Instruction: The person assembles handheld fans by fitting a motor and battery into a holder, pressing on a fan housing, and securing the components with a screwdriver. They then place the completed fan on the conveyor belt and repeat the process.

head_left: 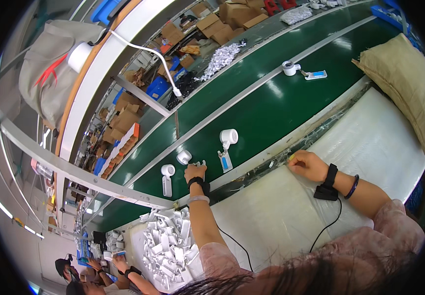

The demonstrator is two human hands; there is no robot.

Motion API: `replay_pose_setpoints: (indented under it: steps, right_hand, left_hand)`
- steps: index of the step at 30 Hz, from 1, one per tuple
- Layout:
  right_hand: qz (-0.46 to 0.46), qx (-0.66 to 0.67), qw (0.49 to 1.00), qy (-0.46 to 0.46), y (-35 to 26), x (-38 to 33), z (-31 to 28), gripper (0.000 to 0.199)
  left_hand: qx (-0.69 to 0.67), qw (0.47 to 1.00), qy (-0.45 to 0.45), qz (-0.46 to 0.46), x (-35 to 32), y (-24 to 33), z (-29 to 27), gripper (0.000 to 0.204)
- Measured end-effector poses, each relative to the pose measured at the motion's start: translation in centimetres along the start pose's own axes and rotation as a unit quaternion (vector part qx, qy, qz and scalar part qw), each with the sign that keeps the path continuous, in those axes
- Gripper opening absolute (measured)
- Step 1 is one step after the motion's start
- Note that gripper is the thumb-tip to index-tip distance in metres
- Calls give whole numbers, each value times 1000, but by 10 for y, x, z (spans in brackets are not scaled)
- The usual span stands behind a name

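My left hand reaches over the green conveyor belt, its fingers closed around the handle end of a white round-headed handheld device. Most of that handle is hidden by the hand. To its left lies a similar device with a closed white handle. On the right, another device has its handle open, showing a blue part inside. My right hand is curled near the belt's edge, above the plastic-covered work surface. Something tiny and yellowish shows at its fingertips, too small to name.
White plastic pieces are heaped beside my left forearm. One more opened device lies farther along the belt. A tan sack sits at the right. A metal frame bar crosses at left. Other people's hands work at lower left.
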State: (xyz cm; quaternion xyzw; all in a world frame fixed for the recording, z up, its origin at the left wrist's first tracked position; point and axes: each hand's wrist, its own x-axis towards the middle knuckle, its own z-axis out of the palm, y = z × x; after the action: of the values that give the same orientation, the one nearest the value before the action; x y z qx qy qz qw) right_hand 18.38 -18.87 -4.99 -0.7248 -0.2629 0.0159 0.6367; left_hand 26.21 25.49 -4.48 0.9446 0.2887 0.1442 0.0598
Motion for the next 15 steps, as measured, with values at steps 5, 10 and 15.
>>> replay_pose_setpoints:
  steps: [5,10,15]
  right_hand:
    - [-13,-13,1000,2,2,-3,2,5]
    - [-28,-16,999,-2,7,-7,-2,4]
    - [-4,17,1000,11,26,-10,-4,3]
  left_hand:
    - [-138,988,-2,-65,-5,-9,-1,45]
    - [-31,992,-123,-24,1,2,5,79]
    - [-38,980,-181,-72,-17,46,-21,53]
